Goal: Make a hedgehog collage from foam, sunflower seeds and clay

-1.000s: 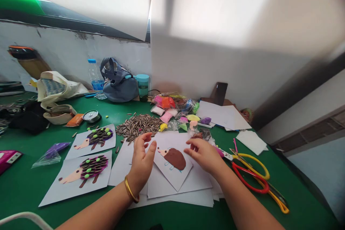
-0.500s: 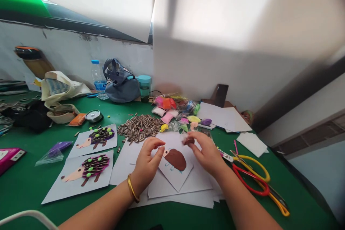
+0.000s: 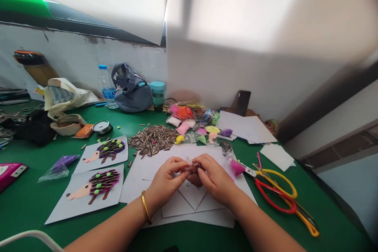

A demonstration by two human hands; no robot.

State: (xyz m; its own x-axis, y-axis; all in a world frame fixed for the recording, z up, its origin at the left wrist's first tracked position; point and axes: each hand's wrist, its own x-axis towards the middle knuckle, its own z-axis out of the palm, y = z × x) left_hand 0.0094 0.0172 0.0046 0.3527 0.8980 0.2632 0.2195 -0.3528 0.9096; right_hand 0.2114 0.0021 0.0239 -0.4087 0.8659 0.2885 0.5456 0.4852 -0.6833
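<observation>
Both hands meet above a small sheet of white paper [image 3: 193, 201] that bears a brown clay hedgehog body, now mostly hidden by my fingers. My left hand [image 3: 168, 179] pinches the clear edge of a small plastic bag of brown clay [image 3: 193, 166]. From the other side, the fingers of my right hand [image 3: 214, 177] close on the same bag. Two finished hedgehog pictures lie to the left: the nearer hedgehog card [image 3: 85, 204] and the farther hedgehog card [image 3: 106, 151] carry seed spines and green dots.
Behind the papers is a heap of sunflower seeds [image 3: 152, 139], with bagged coloured clay [image 3: 189, 120] beside it. Red-handled scissors [image 3: 274, 197] and yellow-handled scissors [image 3: 292, 187] lie at right. A blue bag [image 3: 131, 94] and a water bottle [image 3: 108, 88] stand against the wall.
My right hand has brought the brown clay bag leftward to my left hand, which now grips it too. The hands cover most of the drawn hedgehog.
</observation>
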